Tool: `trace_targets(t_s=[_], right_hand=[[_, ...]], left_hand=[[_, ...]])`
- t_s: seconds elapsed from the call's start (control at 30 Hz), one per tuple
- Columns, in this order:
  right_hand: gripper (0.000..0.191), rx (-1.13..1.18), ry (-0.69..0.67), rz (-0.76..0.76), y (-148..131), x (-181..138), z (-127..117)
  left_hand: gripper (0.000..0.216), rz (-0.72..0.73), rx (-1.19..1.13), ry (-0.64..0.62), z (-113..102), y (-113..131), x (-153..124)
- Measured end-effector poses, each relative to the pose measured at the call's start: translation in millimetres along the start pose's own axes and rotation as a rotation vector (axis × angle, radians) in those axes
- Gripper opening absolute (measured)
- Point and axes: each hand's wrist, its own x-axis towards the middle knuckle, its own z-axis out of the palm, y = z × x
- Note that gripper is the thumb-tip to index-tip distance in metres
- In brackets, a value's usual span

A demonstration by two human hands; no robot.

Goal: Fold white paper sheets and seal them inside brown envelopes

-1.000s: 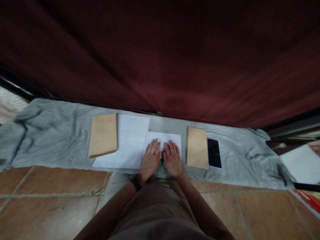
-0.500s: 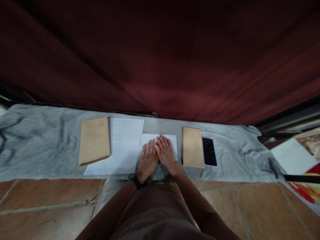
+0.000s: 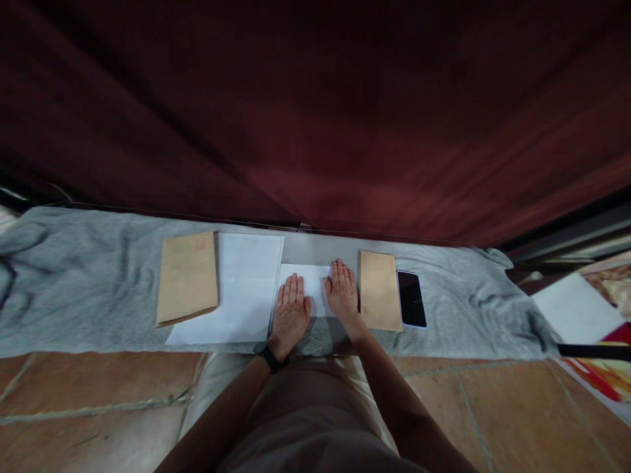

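Observation:
A small white sheet of paper (image 3: 318, 292), apparently folded, lies flat in front of me. My left hand (image 3: 290, 314) rests flat on its left end, fingers stretched out. On the sheet's right end lies my right hand (image 3: 342, 289), also flat and holding nothing. Just left of them is a larger white paper stack or sheet (image 3: 249, 282), partly covered by brown envelopes (image 3: 187, 276). Another brown envelope (image 3: 379, 289) lies close to the right of my right hand.
A grey cloth (image 3: 458, 302) covers the long narrow surface. A smartphone (image 3: 412, 299) with a dark screen lies beside the right envelope. Dark red fabric (image 3: 315, 131) hangs along the far edge. Printed papers (image 3: 582, 309) lie at far right, over a tiled floor (image 3: 517, 401).
My right hand has slid right across the small white paper, away from my left hand, baring its middle. My left hand has stayed nearly in place.

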Motion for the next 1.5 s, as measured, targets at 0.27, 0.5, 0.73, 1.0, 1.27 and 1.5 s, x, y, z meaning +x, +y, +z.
trace_targets(t_s=[0.27,0.5,0.73,1.0,1.27,1.5], right_hand=[[0.055,0.082,-0.038,-0.096,-21.8,-26.4,-13.1],[0.054,0.045,-0.093,-0.099,-20.7,-34.0,-15.0],[0.055,0.003,-0.092,-0.104,-15.9,-34.4,-13.9],[0.061,0.003,0.013,-0.034,-13.6,-40.6,-9.3],[0.058,0.036,0.03,0.003,-20.3,-39.7,-13.7],[0.051,0.139,-0.135,-0.207,-51.3,-25.9,-9.5]], left_hand=[[0.059,0.056,-0.075,0.011,1.9,9.5,14.0],[0.06,0.168,-0.043,-0.066,12.4,10.6,29.0],[0.061,0.034,-0.038,-0.007,13.7,2.7,24.2],[0.064,-0.048,-0.023,0.045,15.3,-1.5,18.3],[0.063,-0.035,0.003,0.021,8.1,-2.1,12.2],[0.062,-0.011,0.029,-0.025,6.5,-4.6,11.0]])
